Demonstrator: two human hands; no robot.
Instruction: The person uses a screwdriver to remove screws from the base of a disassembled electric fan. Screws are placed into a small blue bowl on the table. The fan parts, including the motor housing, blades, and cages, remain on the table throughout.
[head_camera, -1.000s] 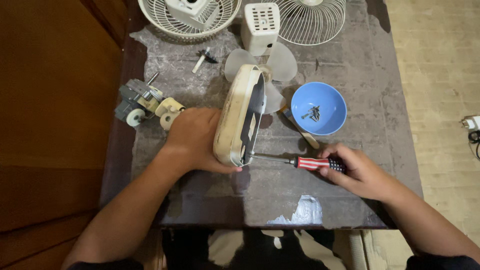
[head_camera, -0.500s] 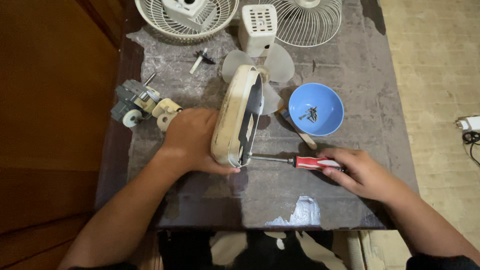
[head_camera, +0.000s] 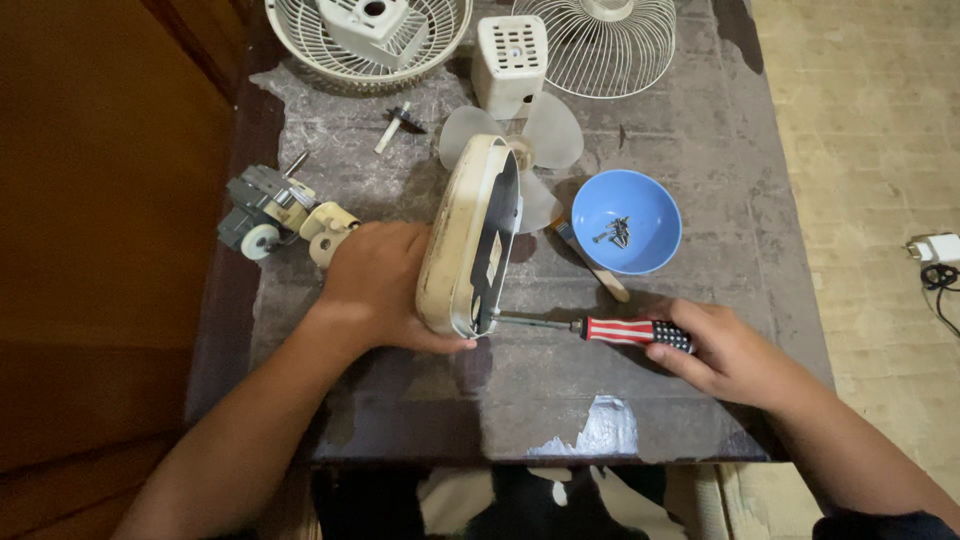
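The cream fan housing (head_camera: 470, 240) stands on its edge near the middle of the table (head_camera: 700, 400), and since a second ago it has barely moved; your left hand (head_camera: 385, 285) is still pressed against its back, fingers wrapped on its lower rim. Your right hand (head_camera: 725, 350) has stayed closed round the striped handle of the screwdriver (head_camera: 590, 328), whose tip remains at the housing's lower end, so by the look of it the same screw is being worked. Behind the housing lies the clear fan blade (head_camera: 545, 135), and beside it a blue bowl (head_camera: 650, 245) with screws. The small motor (head_camera: 275, 212) sits by the left edge; two wire grilles (head_camera: 600, 45) lie along the far edge. The table top is dark and worn, with a pale tiled floor (head_camera: 860, 150) to the right.
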